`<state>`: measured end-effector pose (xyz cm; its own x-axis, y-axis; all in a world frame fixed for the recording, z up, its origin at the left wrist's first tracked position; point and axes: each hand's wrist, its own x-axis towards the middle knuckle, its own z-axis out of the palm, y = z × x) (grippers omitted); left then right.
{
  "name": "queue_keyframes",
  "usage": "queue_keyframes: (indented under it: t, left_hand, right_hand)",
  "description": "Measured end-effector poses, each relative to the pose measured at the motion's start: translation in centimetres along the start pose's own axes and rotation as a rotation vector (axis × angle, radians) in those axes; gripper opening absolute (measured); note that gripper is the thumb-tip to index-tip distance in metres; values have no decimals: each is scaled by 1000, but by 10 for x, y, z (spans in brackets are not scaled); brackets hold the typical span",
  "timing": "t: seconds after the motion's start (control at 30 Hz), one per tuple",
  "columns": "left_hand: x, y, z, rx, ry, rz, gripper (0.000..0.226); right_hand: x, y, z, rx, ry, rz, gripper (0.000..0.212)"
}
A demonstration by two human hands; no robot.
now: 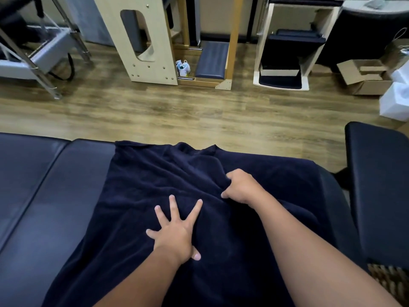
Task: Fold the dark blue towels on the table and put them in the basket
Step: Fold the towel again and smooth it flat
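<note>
One dark blue towel point(155, 185) lies spread over the padded table point(44, 185), rumpled along its far edge and creased across the middle. Left hand point(174, 231): fingers splayed wide and flat, pressing the cloth down, holding nothing. Right hand point(241, 187): fingers curled, bunching a ridge of towel just beyond and to the right of the left palm. Judgement: the fold is barely begun. To do it well, the flat hand should anchor the cloth while the gripping hand draws the slack outward from that anchor, then takes a true corner rather than a mid-cloth bunch. Towel is thick, soft terry, matte, and holds deep folds. Table surface is smooth, slightly glossy upholstery with a seam. A woven basket point(389, 278) edge shows near the right forearm, towards the person.
</note>
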<state>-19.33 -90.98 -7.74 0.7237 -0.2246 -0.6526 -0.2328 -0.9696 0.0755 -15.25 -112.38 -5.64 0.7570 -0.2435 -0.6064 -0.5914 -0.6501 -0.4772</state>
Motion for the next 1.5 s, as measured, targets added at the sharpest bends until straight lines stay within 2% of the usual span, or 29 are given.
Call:
queue_keyframes:
  t: [0.07, 0.17, 0.23, 0.3, 0.33, 0.37, 0.4, 0.43, 0.47, 0.57, 0.63, 0.7, 0.77, 0.8, 0.87, 0.93, 0.97, 1.07, 1.13, 1.2, 1.3, 1.33, 1.4, 1.43, 1.47, 1.5]
  left_hand:
    - [-1, 0, -1, 7, 3, 5, 143]
    - [-1, 0, -2, 18, -3, 6, 143]
    - [-1, 1, -3, 29, -7, -3, 143]
    - [0, 0, -3, 40, -18, -4, 144]
    - [0, 0, -3, 45, -22, -2, 144]
    - [1, 1, -4, 59, -26, -2, 144]
    - [1, 1, -5, 83, -31, 3, 144]
    - [1, 2, -5, 118, -44, 8, 144]
    - [1, 3, -7, 160, -58, 16, 144]
    - [2, 0, -24, 289, -54, 94, 134]
    - [9, -10, -52, 282, 5, 153, 104]
    - [28, -23, -85, 111, 137, 166, 62]
    - [55, -38, -115, -39, 309, 140, 35]
    - [71, -47, -128, -59, 380, 119, 28]
    - [98, -65, -146, -84, 413, 46, 37]
    - [119, -83, -158, -91, 338, -35, 52]
    - [126, -90, -161, -103, 289, -83, 51]
    - [139, -108, -163, -188, 198, -163, 21]
    - [147, -117, -165, -209, 255, -152, 16]
    - [151, -121, -172, -215, 335, -144, 17]
    - [154, -118, -188, -264, 514, -100, 20]
    - [155, -114, -194, -300, 575, -87, 20]
    - [157, -101, -204, -372, 575, -114, 34]
    - [159, -95, -206, -375, 494, -118, 52]
    - [162, -91, -205, -344, 390, -87, 75]
    - [164, -88, -202, -288, 305, -40, 89]
  right_hand:
    - [0, 0, -9, 97, 110, 16, 17]
    - [-2, 3, -29, 171, 399, 77, 27]
    - [-6, 9, -36, 210, 573, 90, 17]
    - [-11, 12, -37, 390, 663, 56, 12]
    - [-11, 14, -38, 548, 652, 24, 13]
    - [-13, 14, -40, 746, 570, -7, 12]
    - [-14, 14, -41, 903, 436, -5, 7]
    - [-14, 15, -40, 959, 304, 23, 9]
    - [-12, 15, -37, 892, 212, 57, 16]
    - [-10, 16, -26, 413, 121, 94, 35]
    - [-13, 12, -19, 236, 30, 64, 29]
    - [-13, 12, -13, 171, 17, 1, 9]
    - [-10, 15, -9, 93, 47, -22, 9]
    - [-9, 16, -8, 42, 84, -9, 15]
    - [-7, 21, -9, -38, 224, 40, 29]
    - [-6, 27, -12, 18, 362, 57, 34]
    - [-7, 31, -15, 70, 398, 54, 35]
    - [-10, 37, -24, 211, 387, 52, 34]
    - [-12, 43, -33, 364, 337, 85, 26]
    - [-11, 53, -50, 392, 367, 184, 19]
    - [-2, 62, -89, 231, 696, 406, 11]
    - [3, 60, -101, 167, 815, 428, 10]
    - [14, 50, -115, 31, 930, 373, 10]
    - [21, 44, -115, -20, 914, 354, 13]
    - [26, 38, -111, -46, 870, 354, 21]
    - [29, 33, -104, -62, 815, 356, 31]
